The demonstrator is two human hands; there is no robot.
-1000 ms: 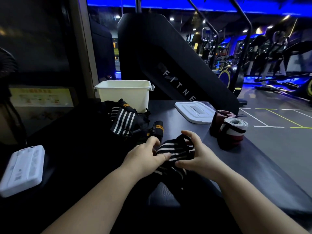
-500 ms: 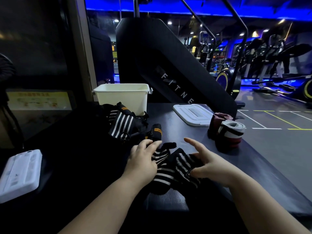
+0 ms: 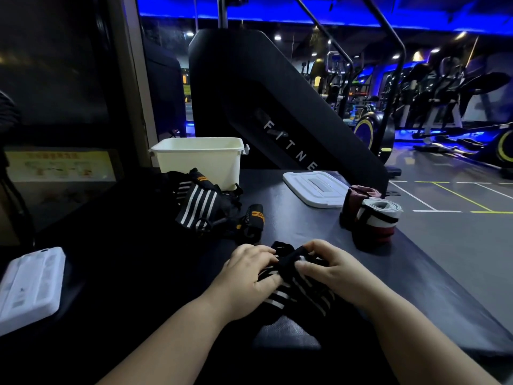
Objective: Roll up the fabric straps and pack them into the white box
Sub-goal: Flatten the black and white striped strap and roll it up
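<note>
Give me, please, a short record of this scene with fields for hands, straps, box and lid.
left hand: grips the striped strap
right hand: pinches the same strap's black end
white box: lid off, contents hidden
lid: flat on the table, right of the box
rolled straps: two, near the lid
loose straps: pile before the box

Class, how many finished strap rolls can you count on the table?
2: a dark red roll beside the white lid, a white-and-red roll just nearer. The black pile may hide more.
</note>
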